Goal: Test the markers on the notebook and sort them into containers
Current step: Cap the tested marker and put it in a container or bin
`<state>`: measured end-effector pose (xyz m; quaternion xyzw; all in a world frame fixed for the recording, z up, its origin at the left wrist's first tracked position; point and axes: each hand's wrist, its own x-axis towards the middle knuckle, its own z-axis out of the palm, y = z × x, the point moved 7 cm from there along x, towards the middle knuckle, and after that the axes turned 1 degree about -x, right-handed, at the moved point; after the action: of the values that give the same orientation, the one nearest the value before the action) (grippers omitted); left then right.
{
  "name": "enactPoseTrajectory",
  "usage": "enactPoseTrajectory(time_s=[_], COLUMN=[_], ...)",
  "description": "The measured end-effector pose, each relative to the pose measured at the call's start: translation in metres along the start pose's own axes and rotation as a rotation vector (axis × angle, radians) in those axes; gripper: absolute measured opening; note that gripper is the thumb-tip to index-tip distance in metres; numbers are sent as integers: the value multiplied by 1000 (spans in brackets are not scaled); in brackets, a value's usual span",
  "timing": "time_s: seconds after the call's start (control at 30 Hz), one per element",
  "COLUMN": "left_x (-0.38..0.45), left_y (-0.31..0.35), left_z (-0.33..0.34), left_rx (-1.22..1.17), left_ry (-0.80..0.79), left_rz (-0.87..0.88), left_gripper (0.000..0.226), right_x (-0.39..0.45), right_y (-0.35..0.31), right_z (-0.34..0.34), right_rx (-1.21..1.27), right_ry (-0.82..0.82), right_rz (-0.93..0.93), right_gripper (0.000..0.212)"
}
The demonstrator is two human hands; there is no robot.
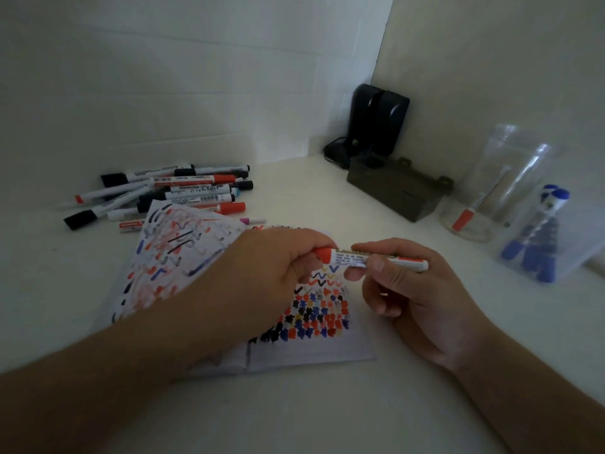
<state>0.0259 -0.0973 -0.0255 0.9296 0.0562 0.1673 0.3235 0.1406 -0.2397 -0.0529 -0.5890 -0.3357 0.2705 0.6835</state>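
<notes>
Red-capped and white-barrelled, the marker point(370, 258) lies level between my two hands, just above the open notebook point(327, 342). My left hand point(271, 267) has its grip clenched around the red cap end; my fingers hide most of the cap, so whether it sits fully on the barrel I cannot tell. My right hand point(409, 290) grasps the barrel, thumb and forefinger pinching it near the printed label, and the tail end pokes out past my knuckles. The label's print is too small to read.

Below the marker, the notebook's right page carries rows of red, blue, black and yellowish test marks, partly covered by my left wrist and forearm. Its left page point(183, 253) curls upward, scribbled with red, blue and black strokes, and hides part of what lies behind it.

Beyond the notebook on the left, a loose pile of markers point(173, 191) rests on the white table point(311, 414); some are overlapped and hard to count. To the right of the notebook, two clear containers stand blurred: the nearer container point(553, 244) holds blue-capped markers, while the farther container point(491, 191) holds one with a red end. Behind the notebook, in the corner, sit a dark box point(399, 191) and a black device point(376, 121), dim and indistinct.
</notes>
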Motion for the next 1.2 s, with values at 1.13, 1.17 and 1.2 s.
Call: enactPoseTrajectory(time_s=[1.13, 1.17, 1.2], left_x=[-2, -1, -1], left_y=[-12, -13, -14], left_z=[20, 21, 23], left_rx=[232, 250, 256], left_ry=[-106, -104, -100], left_rz=[169, 181, 189], left_gripper=[38, 40, 41], right_x=[53, 59, 65], right_y=[-200, -198, -194], right_z=[-179, -179, -180], right_rx=[-885, -937, -967], right_ry=[1005, 999, 988], right_rz=[-279, -273, -262], right_gripper=[79, 76, 73])
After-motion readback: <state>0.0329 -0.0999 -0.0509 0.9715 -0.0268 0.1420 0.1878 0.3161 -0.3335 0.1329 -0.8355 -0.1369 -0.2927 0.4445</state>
